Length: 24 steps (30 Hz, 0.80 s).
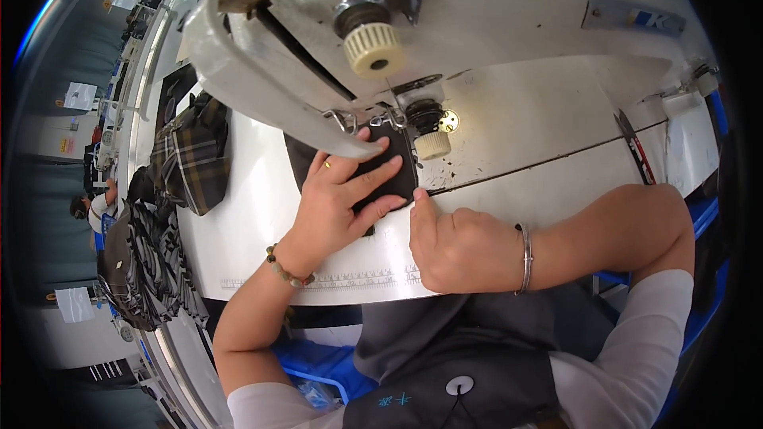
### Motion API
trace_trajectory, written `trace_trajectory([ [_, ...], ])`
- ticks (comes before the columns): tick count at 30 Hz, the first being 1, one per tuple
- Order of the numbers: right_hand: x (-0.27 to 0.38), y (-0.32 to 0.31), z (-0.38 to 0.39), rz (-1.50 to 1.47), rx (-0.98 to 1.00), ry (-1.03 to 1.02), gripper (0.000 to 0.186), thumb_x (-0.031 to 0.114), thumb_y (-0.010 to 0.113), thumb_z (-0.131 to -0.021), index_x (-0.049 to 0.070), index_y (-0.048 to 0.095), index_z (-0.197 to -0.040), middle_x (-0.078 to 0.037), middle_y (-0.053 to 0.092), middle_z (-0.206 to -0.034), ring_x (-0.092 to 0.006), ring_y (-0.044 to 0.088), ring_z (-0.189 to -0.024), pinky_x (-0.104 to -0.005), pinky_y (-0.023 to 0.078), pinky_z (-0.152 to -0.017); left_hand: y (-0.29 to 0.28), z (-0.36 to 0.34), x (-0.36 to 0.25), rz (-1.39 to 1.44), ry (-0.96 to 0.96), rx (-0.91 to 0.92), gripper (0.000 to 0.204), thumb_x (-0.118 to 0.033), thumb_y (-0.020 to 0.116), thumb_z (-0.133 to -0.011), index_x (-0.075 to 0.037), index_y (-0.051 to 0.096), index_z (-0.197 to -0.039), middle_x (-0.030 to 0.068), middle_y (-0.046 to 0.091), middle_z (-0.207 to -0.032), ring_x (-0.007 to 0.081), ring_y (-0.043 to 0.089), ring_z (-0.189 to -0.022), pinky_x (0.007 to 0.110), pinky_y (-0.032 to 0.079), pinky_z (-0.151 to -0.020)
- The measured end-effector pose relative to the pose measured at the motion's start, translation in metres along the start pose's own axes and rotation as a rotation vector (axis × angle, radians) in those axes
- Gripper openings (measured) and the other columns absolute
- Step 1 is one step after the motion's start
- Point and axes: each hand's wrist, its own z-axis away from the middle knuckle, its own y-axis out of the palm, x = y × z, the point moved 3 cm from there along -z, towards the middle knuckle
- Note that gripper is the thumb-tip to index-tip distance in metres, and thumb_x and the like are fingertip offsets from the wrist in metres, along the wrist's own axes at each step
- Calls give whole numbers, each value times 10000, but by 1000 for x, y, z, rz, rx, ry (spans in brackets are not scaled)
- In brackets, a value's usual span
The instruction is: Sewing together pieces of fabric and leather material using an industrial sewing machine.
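Dark fabric [404,180] under left hand [338,197], beside right hand [461,246]

Under a sewing machine [509,20], left hand [327,197] spreads on dark fabric [406,180], right hand [465,248] at its corner

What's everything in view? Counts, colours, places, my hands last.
Sewing machine: one, white, across the top.
Knobs: two, cream, on the machine.
Table: one, white, centre.
Cloth piece: one, black, below the machine.
Pointed tool: one, red and dark, right side.
Plaid bundle: one, brown and black, left.
Fabric pile: one, dark, lower left.
Paper sheets: at least three, white, far left.
Other person: one, white top, far left.
Blue items: count unclear, below table.
Apron: one, dark grey, bottom.
Sleeves: two, white, bottom.
Beaded bracelet: one, brownish, left wrist.
Bangle: one, silver, right wrist.
Ring: one, gold, left hand.
Left hand: one, spread on the cloth.
Right hand: one, fingertip at the cloth's edge.
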Motion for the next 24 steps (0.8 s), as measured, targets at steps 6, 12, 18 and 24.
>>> trace_trajectory([
  [6, -2, 0, 0, -6, 20, -10, 448, 180, 607, -580, -206, 658, -800, -502, 591, -937, -193, 551, -463, -305, 429, -374, 1, -16, 20, 87, -46, -63, 406, -245, 851, -719, -93, 752, -1083, 114, 685, -1087, 289, 613, -991, 384, 469, -841],
  [12, -3, -3, -1, 58, 68, -44, 335, 106, 612, -698, -152, 683, -899, -380, 673, -924, -119, 523, -452, -233, 364, -387, 3, -26, 37, 124, -196, 7, 310, -254, 813, -798, -46, 729, -1012, 133, 704, -928, 300, 658, -758, 369, 509, -680],
  [18, -3, -3, -2, 67, 68, -52, 318, 102, 608, -706, -141, 688, -894, -378, 674, -924, -112, 521, -453, -231, 351, -385, 5, -23, 37, 79, 32, -65, 285, -214, 763, -834, -76, 739, -1082, 113, 721, -991, 286, 667, -827, 372, 525, -706],
  [24, -5, -3, -2, 70, 78, -64, 321, 112, 606, -707, -137, 690, -890, -376, 676, -921, -116, 521, -450, -232, 356, -384, 0, -18, 16, -133, 111, -83, 264, -180, 710, -864, -99, 744, -1113, 86, 724, -1103, 261, 681, -905, 398, 525, -821],
])
